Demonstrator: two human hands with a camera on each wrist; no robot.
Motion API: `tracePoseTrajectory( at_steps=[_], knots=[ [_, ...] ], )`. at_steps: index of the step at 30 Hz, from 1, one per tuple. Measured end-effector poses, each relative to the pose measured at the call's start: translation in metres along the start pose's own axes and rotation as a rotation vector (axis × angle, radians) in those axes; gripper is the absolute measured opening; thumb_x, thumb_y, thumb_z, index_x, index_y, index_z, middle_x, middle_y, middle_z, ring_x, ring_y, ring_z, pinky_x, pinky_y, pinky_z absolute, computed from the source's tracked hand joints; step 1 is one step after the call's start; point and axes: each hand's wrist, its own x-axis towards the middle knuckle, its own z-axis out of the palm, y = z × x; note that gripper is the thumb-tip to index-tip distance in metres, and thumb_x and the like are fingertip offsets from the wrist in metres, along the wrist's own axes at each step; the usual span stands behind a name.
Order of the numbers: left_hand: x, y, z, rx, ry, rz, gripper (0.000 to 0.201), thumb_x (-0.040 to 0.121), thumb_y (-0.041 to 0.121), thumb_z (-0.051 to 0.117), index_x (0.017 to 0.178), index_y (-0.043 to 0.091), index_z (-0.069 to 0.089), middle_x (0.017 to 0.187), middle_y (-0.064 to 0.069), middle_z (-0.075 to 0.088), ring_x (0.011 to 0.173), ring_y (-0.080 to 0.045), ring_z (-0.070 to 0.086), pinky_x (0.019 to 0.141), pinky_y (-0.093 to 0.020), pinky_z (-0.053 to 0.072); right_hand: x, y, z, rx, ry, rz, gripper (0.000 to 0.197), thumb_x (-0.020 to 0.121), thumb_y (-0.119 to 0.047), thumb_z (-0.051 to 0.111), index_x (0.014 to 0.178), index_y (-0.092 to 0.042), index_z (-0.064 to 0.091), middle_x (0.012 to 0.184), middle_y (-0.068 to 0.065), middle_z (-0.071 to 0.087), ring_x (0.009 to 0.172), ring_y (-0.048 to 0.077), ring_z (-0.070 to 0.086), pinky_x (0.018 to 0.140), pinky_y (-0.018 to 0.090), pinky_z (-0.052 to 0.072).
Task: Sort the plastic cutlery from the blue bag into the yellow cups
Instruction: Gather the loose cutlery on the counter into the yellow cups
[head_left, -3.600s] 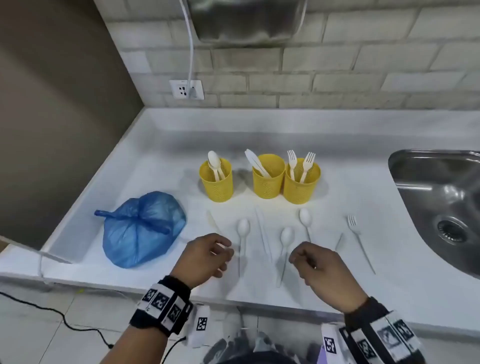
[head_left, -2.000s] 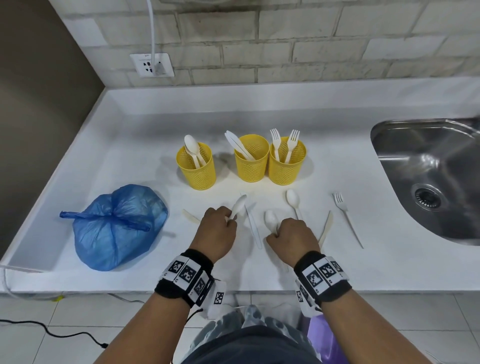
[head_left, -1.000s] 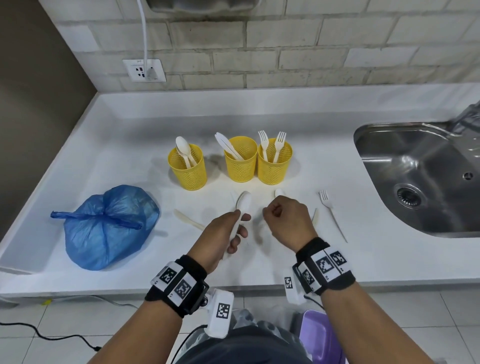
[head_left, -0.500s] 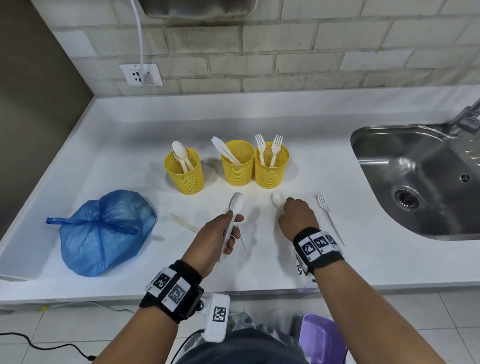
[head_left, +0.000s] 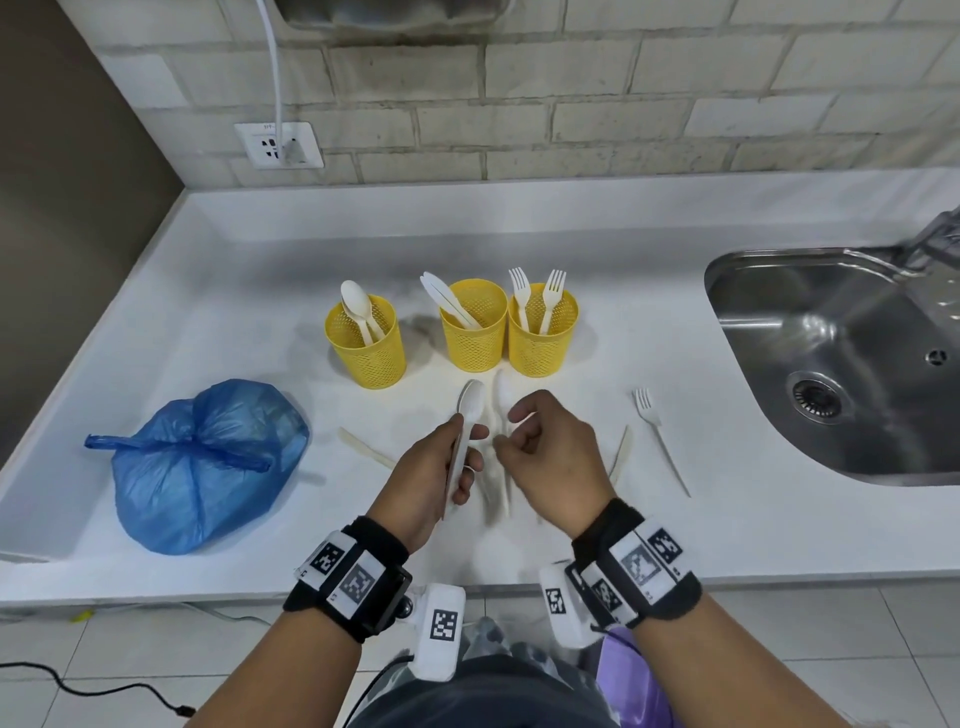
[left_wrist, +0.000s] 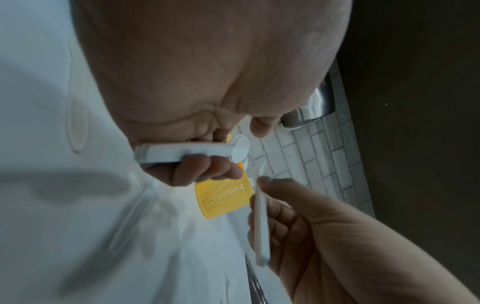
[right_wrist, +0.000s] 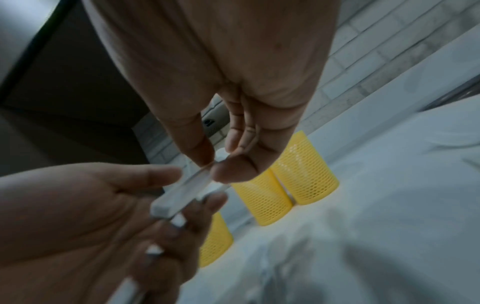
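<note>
Three yellow mesh cups stand in a row: the left cup (head_left: 366, 340) holds spoons, the middle cup (head_left: 475, 325) knives, the right cup (head_left: 543, 330) forks. In front of them my left hand (head_left: 465, 452) grips white spoons (head_left: 471, 400) by the handles, bowls up; the right wrist view shows more than one handle end (right_wrist: 166, 206). My right hand (head_left: 511, 431) pinches another white spoon (head_left: 503, 387) beside them, its handle (left_wrist: 259, 226) hanging down. The tied blue bag (head_left: 202, 462) lies at the left.
On the white counter lie a knife (head_left: 363, 448) left of my hands, and a second knife (head_left: 621, 452) and a fork (head_left: 660, 436) to the right. A steel sink (head_left: 841, 364) is sunk in at the far right. A brick wall with a socket (head_left: 278, 145) stands behind.
My right hand has picked up the spoon that lay near the cups and drawn it back beside my left hand. The left hand keeps its grip and has barely moved.
</note>
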Motion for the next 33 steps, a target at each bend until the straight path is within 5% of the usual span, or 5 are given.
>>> tracePoseTrajectory(
  at_steps=[4,11,17,26,33],
  knots=[
    [0.004,-0.002,0.005,0.011,0.020,0.035,0.039,0.099,0.046,0.050,0.103,0.010,0.063,0.079,-0.010,0.053,0.063,-0.018,0.046,0.058,-0.033,0.037,-0.009,-0.007,0.017,0.056,-0.036,0.006,0.018,0.081,-0.015,0.074,0.093,-0.020,0.061,0.065,-0.005,0.066,0.060,0.007,0.062,0.067,0.029,0.053],
    [0.003,-0.005,0.012,0.024,0.074,-0.029,0.041,0.101,0.046,0.048,0.102,0.010,0.069,0.092,-0.016,0.058,0.089,-0.029,0.052,0.081,-0.044,0.040,-0.012,-0.006,0.026,-0.054,-0.116,-0.097,0.012,0.089,-0.016,0.064,0.099,-0.019,0.068,0.083,0.000,0.069,0.074,0.017,0.065,0.075,0.031,0.051],
    [0.000,0.001,0.006,0.043,0.134,-0.073,0.027,0.105,0.036,0.048,0.094,0.012,0.054,0.068,-0.001,0.044,0.051,-0.015,0.032,0.053,-0.029,0.028,-0.008,0.013,0.008,-0.141,-0.066,-0.146,0.010,0.088,-0.017,0.066,0.097,-0.019,0.070,0.089,-0.001,0.057,0.067,0.003,0.049,0.074,0.024,0.042],
    [0.003,0.012,-0.060,1.178,0.501,0.067,0.018,0.094,0.029,0.058,0.097,0.012,0.051,0.092,-0.003,0.062,0.092,-0.032,0.062,0.077,-0.036,0.045,0.000,0.081,-0.050,-0.555,-0.122,0.272,0.026,0.098,-0.035,0.055,0.088,-0.011,0.059,0.094,0.011,0.071,0.095,0.032,0.066,0.072,0.031,0.045],
    [0.010,0.020,-0.082,1.318,0.560,-0.087,0.053,0.097,0.046,0.057,0.126,0.003,0.051,0.125,-0.017,0.064,0.117,-0.038,0.060,0.092,-0.041,0.049,-0.003,0.085,-0.056,-0.680,-0.167,0.405,0.044,0.099,-0.052,0.051,0.101,-0.011,0.067,0.108,0.012,0.070,0.103,0.034,0.066,0.079,0.034,0.048]
  ],
)
